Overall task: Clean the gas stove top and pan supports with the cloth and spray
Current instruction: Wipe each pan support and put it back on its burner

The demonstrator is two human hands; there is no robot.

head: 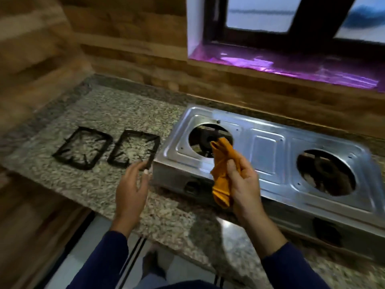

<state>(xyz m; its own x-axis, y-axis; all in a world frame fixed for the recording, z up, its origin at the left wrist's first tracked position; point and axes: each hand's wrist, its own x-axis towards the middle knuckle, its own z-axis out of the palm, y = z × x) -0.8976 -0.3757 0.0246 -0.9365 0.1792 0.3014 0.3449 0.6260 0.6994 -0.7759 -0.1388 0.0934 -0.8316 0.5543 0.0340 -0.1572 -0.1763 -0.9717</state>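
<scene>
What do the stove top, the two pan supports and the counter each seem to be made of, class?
Stove top: likely pressed stainless steel, shiny, with stamped panels and bright reflections. Pan supports: probably dark cast iron or coated steel, matte black, thin bars; blur limits certainty. Counter: speckled grey-and-cream stone, apparently polished granite.

no readable text, labels, brands or numbers anywhere in view
</scene>
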